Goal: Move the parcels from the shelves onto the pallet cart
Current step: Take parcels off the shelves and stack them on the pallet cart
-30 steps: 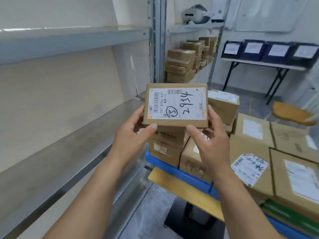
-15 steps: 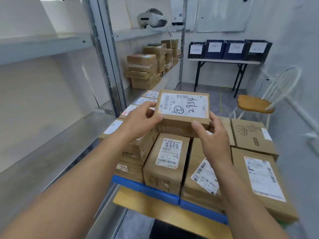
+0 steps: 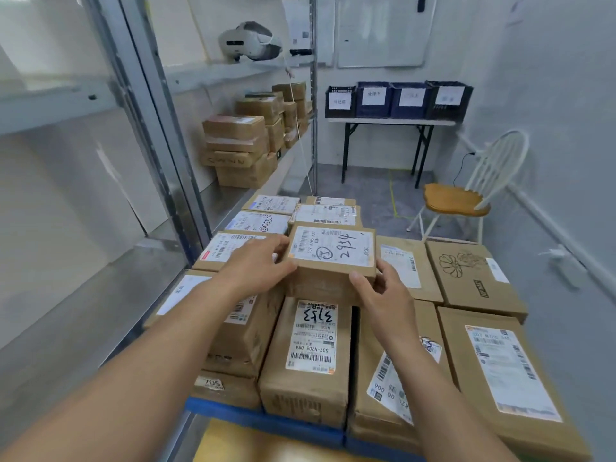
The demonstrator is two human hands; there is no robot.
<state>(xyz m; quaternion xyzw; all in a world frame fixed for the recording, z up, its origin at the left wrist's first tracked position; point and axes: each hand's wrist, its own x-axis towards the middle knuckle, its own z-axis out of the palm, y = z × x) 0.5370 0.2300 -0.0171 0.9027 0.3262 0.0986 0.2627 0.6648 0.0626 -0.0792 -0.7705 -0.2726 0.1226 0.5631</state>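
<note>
Fingers [image 3: 275, 242] of left hand [image 3: 255, 270] wrap the left edge of the 2934 parcel [image 3: 333, 250], thumb on its near face. Right hand [image 3: 388, 296] grips the near right corner: thumb on the front face, fingers up the right side. Parcel is level and label up, over the middle of the loaded parcels [image 3: 506, 355] on the pallet cart [image 3: 260, 416], just behind the 3153 parcel [image 3: 313, 335]. Can't tell if it's seated on the layer below or just above it. Metal shelving [image 3: 160, 128] stands left of the cart, with shelf parcels [image 3: 240, 151] stacked in its far bay and a white headset [image 3: 250, 40] one level up. Crates [image 3: 396, 100] sit on a folding table [image 3: 386, 121] at the back wall, with a chair [image 3: 453, 198] to the right.
</note>
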